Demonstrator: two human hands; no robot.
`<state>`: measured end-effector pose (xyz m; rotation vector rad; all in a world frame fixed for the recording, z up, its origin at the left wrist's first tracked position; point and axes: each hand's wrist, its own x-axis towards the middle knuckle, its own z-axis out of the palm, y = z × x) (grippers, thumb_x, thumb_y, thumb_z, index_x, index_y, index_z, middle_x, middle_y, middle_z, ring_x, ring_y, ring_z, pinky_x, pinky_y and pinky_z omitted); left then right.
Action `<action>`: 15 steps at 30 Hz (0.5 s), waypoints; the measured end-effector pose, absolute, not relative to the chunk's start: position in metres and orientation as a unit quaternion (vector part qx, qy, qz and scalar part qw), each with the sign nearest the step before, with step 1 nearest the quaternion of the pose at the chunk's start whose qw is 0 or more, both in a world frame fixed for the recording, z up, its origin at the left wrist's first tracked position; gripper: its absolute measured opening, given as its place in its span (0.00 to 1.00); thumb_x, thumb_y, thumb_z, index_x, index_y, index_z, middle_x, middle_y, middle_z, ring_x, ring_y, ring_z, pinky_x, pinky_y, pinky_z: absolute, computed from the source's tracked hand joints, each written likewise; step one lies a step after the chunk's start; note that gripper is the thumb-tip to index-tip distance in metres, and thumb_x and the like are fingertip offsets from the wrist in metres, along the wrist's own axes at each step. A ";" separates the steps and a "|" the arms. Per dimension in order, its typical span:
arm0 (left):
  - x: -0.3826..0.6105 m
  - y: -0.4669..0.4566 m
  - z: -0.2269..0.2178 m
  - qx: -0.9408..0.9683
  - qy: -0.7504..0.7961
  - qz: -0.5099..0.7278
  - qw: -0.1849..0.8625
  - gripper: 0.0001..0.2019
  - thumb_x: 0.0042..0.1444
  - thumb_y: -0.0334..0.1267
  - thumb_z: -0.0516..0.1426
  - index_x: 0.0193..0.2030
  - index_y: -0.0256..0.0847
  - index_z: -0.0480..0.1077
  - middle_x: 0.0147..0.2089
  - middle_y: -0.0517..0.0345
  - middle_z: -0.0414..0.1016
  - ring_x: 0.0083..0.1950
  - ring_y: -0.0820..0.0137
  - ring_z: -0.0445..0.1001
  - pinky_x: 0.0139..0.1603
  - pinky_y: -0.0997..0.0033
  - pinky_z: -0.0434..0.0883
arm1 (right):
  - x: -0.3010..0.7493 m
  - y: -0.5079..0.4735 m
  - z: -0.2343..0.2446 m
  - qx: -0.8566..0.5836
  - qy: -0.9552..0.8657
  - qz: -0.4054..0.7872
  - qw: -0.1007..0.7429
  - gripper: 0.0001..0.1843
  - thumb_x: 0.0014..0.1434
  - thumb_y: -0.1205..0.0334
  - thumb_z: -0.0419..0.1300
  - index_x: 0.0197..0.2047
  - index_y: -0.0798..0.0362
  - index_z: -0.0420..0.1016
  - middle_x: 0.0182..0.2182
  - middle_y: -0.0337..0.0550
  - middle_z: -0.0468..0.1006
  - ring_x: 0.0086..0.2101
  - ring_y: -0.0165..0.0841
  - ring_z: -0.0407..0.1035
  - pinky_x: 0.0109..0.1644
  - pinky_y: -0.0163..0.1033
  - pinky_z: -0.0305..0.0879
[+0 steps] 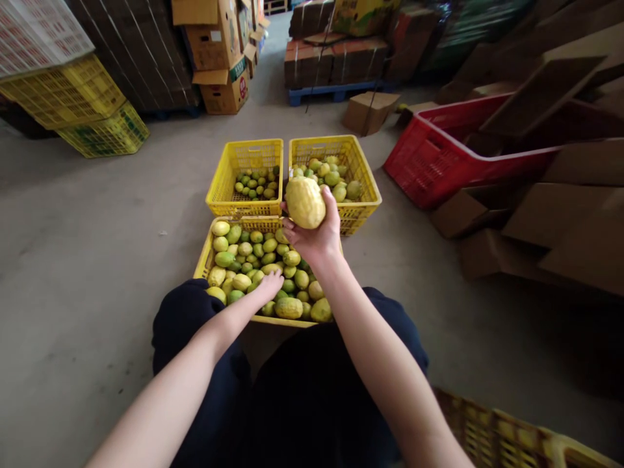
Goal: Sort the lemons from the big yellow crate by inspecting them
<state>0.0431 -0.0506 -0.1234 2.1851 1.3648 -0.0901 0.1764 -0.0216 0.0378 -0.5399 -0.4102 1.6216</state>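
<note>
Raised over the crates, my right hand [316, 240] is closed around a large, bumpy yellow lemon [305, 203]. My left hand [271, 285] reaches down into the near yellow crate [201, 265], its fingers curled on a yellow lemon [272, 268] among the others. Yellow and green lemons of mixed sizes fill this crate. Behind it, the far left crate [220, 175] has a layer of small, mostly green lemons [256, 184]. Bigger yellow-green lemons [332, 177] lie in the far right crate [366, 175], partly hidden by my right hand and its lemon.
A red bin [419, 159] with cardboard stands at right, near loose cartons [560, 221]. Stacked yellow crates [73, 91] are at upper left. Cartons [217, 39] and a blue pallet [331, 92] stand at the back. Another crate [507, 435] is at lower right.
</note>
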 end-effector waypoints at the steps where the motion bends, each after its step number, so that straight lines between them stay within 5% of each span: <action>1: 0.045 -0.047 -0.127 0.810 0.516 -0.045 0.274 0.10 0.64 0.34 0.56 0.50 0.36 0.72 0.57 0.44 0.70 0.54 0.60 0.73 0.55 0.59 0.70 | 0.174 -0.020 0.037 -0.236 -0.185 0.712 0.635 0.28 0.53 0.36 0.59 0.49 0.48 0.73 0.31 0.42 0.79 0.23 0.30 0.65 0.22 0.36 0.60; 4: 0.045 -0.028 -0.129 0.798 0.538 -0.074 0.261 0.13 0.56 0.28 0.61 0.48 0.33 0.70 0.54 0.42 0.70 0.51 0.57 0.74 0.53 0.62 0.69 | 0.169 -0.014 0.038 -0.243 -0.186 0.717 0.627 0.26 0.53 0.38 0.60 0.47 0.49 0.73 0.31 0.41 0.79 0.22 0.28 0.63 0.22 0.35 0.58; 8: 0.039 0.018 -0.096 0.793 0.561 -0.008 0.237 0.20 0.59 0.37 0.61 0.56 0.35 0.64 0.57 0.42 0.67 0.54 0.58 0.73 0.55 0.62 0.68 | 0.169 -0.006 0.042 -0.268 -0.168 0.716 0.622 0.18 0.54 0.46 0.62 0.42 0.49 0.73 0.31 0.40 0.80 0.27 0.31 0.71 0.24 0.33 0.62; 11: 0.029 0.053 -0.055 0.770 0.572 0.149 0.241 0.20 0.59 0.40 0.61 0.55 0.37 0.62 0.56 0.45 0.67 0.57 0.60 0.70 0.57 0.65 0.68 | 0.171 -0.004 0.043 -0.292 -0.161 0.708 0.622 0.13 0.52 0.51 0.63 0.38 0.49 0.74 0.29 0.40 0.80 0.31 0.34 0.74 0.25 0.33 0.66; 15: 0.008 0.069 -0.009 0.668 0.520 0.382 0.370 0.20 0.56 0.40 0.63 0.52 0.39 0.63 0.55 0.47 0.70 0.52 0.65 0.74 0.50 0.67 0.73 | 0.173 -0.004 0.039 -0.321 -0.145 0.696 0.626 0.10 0.50 0.55 0.64 0.35 0.48 0.74 0.28 0.39 0.80 0.30 0.35 0.76 0.25 0.34 0.68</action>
